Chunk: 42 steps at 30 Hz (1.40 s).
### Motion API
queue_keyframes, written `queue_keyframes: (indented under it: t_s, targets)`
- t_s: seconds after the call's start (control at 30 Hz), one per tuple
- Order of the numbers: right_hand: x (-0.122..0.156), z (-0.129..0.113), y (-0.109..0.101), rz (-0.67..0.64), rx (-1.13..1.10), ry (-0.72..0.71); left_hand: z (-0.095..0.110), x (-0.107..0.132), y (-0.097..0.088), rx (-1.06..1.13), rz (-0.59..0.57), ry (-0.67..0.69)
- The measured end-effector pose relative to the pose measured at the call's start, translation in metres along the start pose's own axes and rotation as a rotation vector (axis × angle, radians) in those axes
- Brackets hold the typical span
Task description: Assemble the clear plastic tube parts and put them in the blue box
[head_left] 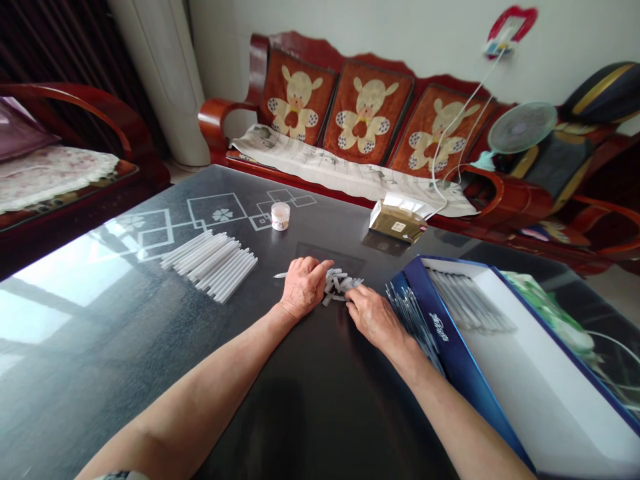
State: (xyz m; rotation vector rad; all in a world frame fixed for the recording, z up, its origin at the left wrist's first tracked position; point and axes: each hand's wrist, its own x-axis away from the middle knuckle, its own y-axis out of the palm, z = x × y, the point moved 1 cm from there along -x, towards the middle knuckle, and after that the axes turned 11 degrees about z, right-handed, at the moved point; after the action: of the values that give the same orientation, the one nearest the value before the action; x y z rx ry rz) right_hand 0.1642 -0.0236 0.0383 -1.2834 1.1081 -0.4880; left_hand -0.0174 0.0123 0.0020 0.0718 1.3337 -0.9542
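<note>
My left hand [305,287] curled beside the plastic bits [337,283], grip unclear; right fingertips [350,300] touching them. Bits look light, stiff: pinch singly.

One left hand [304,287] and one right hand [373,317] are seen. One small round white jar [281,216], one tan cardboard tissue box [397,222] and one open blue-and-white box [453,353] are counted. Three orange-red sofa cushions with lamb designs [367,113] are counted. The thin white plastic tubes [210,265] and short grey pieces [340,287] cannot be counted exactly.
</note>
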Motion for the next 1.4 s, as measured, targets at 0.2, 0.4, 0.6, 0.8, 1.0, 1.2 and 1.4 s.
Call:
queue_keyframes:
  t_s: [0.2, 0.4, 0.6, 0.8, 1.0, 1.2, 1.4]
  targets:
    - [-0.005, 0.004, -0.010, 0.207, -0.184, 0.156, 0.001, -0.001, 0.000, 0.004, -0.019, -0.012]
    - [-0.025, 0.005, 0.013, 0.426, -1.086, 0.717, 0.002, -0.002, 0.000, 0.025, 0.003, 0.001]
    - [-0.033, -0.013, 0.045, 0.474, -1.625, 0.882, 0.003, -0.002, -0.002, 0.059, -0.018, -0.006]
    - [-0.035, -0.008, 0.042, 0.438, -1.704, 0.839, 0.004, -0.002, -0.003, 0.095, -0.014, -0.007]
    - [-0.038, -0.008, 0.044, 0.389, -1.681, 0.825, 0.004, -0.001, -0.002, 0.104, -0.003, -0.009]
    - [-0.035, -0.011, 0.047, 0.461, -1.552, 0.821, 0.004, 0.000, -0.001, 0.104, -0.018, 0.004]
    - [-0.034, -0.012, 0.050, 0.436, -1.389, 0.748, 0.004, 0.000, -0.001, 0.112, -0.032, 0.003]
